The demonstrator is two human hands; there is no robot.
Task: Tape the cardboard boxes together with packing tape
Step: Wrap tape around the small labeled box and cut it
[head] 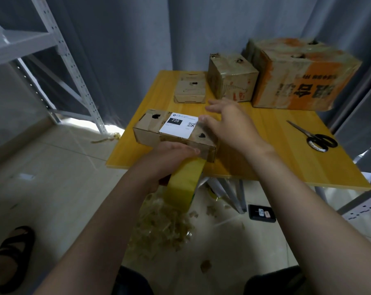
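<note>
1. Labelled box [173, 133] sits at the near-left corner of the desk [276, 156], long axis running L–R.
2. L hand [169, 156]: fingers curled round tape roll [184, 184], held against the box's near face toward its R end.
3. R hand [229, 122]: fingers straight & apart, over the box top at its R end. Contact likely, can't confirm.
4. Next pull prob. runs away from the body, across the box's short axis – nearest other box [191, 90] lies beyond, apart.

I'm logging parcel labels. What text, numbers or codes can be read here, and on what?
"220": white digits on a black bar of the white paper label on the nearest flat brown cardboard box.
QR code and fine print on that label: too small to read.
Large orange-and-brown cardboard box: big dark characters, upside down, too blurred to read.
Medium brown cardboard box: red marks, unreadable.
</note>
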